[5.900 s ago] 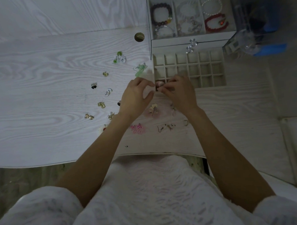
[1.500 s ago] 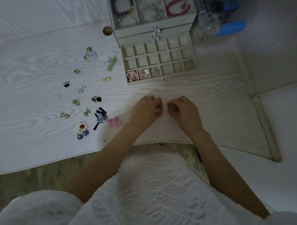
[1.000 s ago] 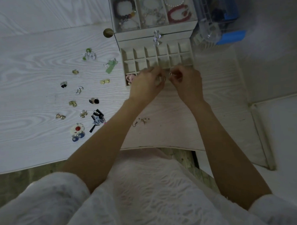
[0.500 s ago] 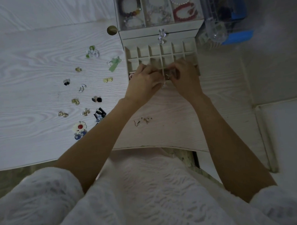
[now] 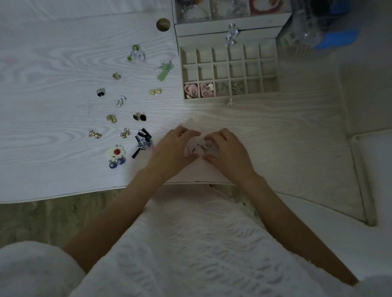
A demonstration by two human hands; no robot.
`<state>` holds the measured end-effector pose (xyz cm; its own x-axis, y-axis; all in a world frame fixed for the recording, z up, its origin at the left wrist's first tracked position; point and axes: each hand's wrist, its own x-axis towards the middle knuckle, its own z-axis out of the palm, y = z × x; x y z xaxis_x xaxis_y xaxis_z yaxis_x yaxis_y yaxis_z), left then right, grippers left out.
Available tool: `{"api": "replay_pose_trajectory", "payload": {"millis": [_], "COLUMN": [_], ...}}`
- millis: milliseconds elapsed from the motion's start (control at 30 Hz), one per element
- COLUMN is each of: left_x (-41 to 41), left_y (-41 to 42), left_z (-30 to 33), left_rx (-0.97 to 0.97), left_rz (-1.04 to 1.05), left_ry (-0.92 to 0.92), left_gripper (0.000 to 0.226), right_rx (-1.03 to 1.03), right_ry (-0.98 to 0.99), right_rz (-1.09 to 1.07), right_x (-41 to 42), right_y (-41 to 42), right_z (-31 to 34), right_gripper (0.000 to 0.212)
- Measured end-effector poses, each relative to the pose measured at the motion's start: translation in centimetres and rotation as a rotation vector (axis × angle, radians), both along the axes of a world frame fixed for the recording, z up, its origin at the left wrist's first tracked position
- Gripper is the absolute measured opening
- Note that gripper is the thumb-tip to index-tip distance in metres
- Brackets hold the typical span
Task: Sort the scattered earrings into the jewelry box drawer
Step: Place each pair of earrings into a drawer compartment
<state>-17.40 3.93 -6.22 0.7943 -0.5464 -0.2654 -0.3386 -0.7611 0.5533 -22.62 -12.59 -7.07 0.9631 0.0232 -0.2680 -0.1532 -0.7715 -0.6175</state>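
both hands at desk edge, nearer the person than drawer | left hand + right hand fingers curled around thin hook earrings, pinch unclear, likely pairing them | drawer near row holds four sets | loose earrings left of drawer

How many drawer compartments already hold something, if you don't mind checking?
4, all in the drawer's front row, counting from its left: pink earrings, pink hearts, a pale piece, gold hooks.
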Motion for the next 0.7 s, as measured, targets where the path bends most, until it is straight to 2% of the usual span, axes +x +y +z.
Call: {"api": "replay_pose_trajectory", "payload": {"millis": [100,300,433,567,700], "left_x": [0.1,0.6,1.3,1.5,1.5], "left_y": [-0.5,-0.6,-0.8,-1.0,-1.5], "left_z": [-0.4,-0.6,-0.7,-0.9,-0.8], "left_rx": [0.033,0.043,0.008,0.007,0.022], "left_rz": [-0.022,-0.057,-0.035,-0.032,-0.124], "left_ry": [0.013,-0.033,-0.05,-0.085,-0.156], "left_gripper": [0.048,0.029,0.021,0.019,0.02], "right_rx": [-0.054,-0.101,-0.104,-0.126,-0.075], "right_ry": [-0.053,-0.116,-0.117,-0.136,-0.161], "right_rz": [0.036,0.012,-0.093,-0.06,-0.034], "right_x": [0.2,0.4,0.5,0.5,0.8], "right_y": [0.8,0.0,-1.9,-2.3,-1.4], "right_z": [-0.2,-0.6,-0.8,-0.7,-1.0], "right_gripper": [0.028,0.01,0.014,0.023,0.012]}}
